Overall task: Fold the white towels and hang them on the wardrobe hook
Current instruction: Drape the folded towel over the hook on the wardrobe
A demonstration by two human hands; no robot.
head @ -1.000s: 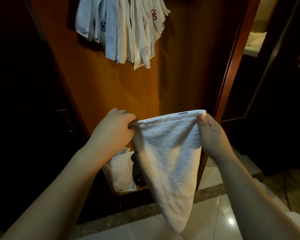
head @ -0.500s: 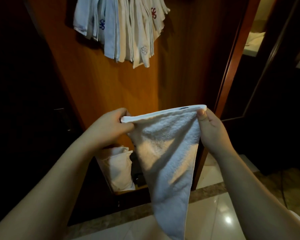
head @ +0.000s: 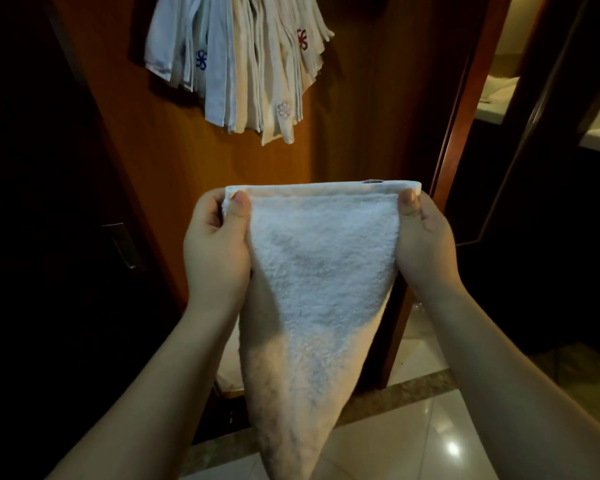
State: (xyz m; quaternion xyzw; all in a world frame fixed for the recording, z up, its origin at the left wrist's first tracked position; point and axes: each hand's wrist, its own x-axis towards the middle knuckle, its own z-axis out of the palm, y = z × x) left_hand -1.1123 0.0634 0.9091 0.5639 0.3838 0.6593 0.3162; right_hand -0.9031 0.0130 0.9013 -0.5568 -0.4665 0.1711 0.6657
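- I hold a white towel up in front of me, near the middle of the scene, its hemmed top edge stretched level between my two hands.
- Below that edge the towel narrows to a point that hangs down past the bottom of the view, over the tiled floor.
- My left hand pinches the top left corner, thumb on the near face and fingers curled behind the cloth.
- My right hand pinches the top right corner the same way, thumb on the near face just under the hem.
- The two hands are held apart, each clamped on its own corner, at about the same height.
- Farther off and higher, a bunch of hanging towels fans out against the wooden wardrobe panel; what they hang from lies above the top of the view.
- Some of those towels carry small embroidered marks: a blue one on the left, a red one on the right, a pale one lower down.
- To the left is a dark door with a metal handle.
- To the right stands a reddish wooden frame, and beyond it a pale surface in a brighter space.
- A speckled stone strip runs across the floor below the wardrobe.
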